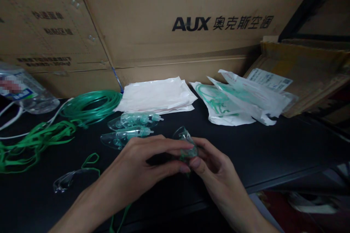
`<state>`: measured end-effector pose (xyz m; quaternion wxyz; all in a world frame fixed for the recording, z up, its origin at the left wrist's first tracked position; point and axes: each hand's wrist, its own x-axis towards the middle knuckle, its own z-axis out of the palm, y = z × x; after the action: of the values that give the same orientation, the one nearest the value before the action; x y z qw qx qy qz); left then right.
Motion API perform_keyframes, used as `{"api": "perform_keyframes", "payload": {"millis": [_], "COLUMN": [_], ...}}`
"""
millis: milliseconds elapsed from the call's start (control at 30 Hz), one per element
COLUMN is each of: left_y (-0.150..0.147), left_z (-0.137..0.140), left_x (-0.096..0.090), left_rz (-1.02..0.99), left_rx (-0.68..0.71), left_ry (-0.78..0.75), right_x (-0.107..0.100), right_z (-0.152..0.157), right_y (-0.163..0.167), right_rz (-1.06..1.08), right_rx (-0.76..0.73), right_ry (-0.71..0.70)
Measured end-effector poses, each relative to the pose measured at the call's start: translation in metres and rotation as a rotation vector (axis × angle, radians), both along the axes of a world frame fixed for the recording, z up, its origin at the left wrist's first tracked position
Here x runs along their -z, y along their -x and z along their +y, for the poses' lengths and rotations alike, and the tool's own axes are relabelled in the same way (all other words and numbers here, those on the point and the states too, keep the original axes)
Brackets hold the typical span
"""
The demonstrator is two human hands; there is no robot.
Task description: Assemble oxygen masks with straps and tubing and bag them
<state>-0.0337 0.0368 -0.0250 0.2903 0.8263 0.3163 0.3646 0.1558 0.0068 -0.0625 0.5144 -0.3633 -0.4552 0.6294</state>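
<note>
I recorded a large cardboard carton (191, 51) standing behind a black table (273, 147), with a brown box (308, 76) at the right. On my remote view, the left hand (153, 158) pinched with thumb and index finger; the right hand (214, 169) gripped from the other side, its thumb in front. White packets (155, 96) lay beside packets with green tubing (218, 102); a coil of green tubing (93, 105) and green straps (35, 145) lay left of them.

Two clear masks (125, 136) lay near the left hand, connectors attached and pointing right, long axes running across the table. I judged the work partway: those two appeared assembled, while the held mask (182, 134) was not yet laid down. It sat between both hands, above the table's near half. Its clear rim pointed toward the carton, its long axis apparently running near to far; fingers hid the remainder, so I could not confirm its fittings.
</note>
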Motion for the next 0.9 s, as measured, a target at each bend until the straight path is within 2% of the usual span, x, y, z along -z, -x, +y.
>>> {"api": "perform_keyframes", "payload": {"millis": [67,167,233,300,500,767,900], "left_y": [0.001,0.003,0.004,0.004,0.001,-0.004,-0.002], "left_z": [0.0,0.0,-0.001,-0.001,-0.003,-0.005,-0.004], "left_x": [0.001,0.002,0.003,0.004,0.006,0.001,0.001], "left_rz": [0.0,0.023,0.039,0.046,0.049,0.07,0.09], "left_rx": [-0.028,-0.059,-0.059,-0.051,-0.04,-0.091,-0.127], "left_ry": [-0.004,-0.025,-0.025,-0.032,-0.06,-0.051,-0.055], "right_x": [0.002,0.006,0.007,0.007,0.005,0.007,0.006], "right_z": [-0.002,-0.007,-0.009,-0.009,-0.004,-0.008,-0.007], "right_y": [0.001,0.0,-0.002,-0.004,-0.007,-0.008,-0.021], "right_rz": [-0.051,-0.201,-0.347,-0.431,-0.454,-0.536,-0.499], "right_rx": [0.098,0.319,0.366,0.349,0.297,0.329,0.354], "right_ry": [-0.052,-0.276,-0.447,-0.526,-0.543,-0.554,-0.469]}}
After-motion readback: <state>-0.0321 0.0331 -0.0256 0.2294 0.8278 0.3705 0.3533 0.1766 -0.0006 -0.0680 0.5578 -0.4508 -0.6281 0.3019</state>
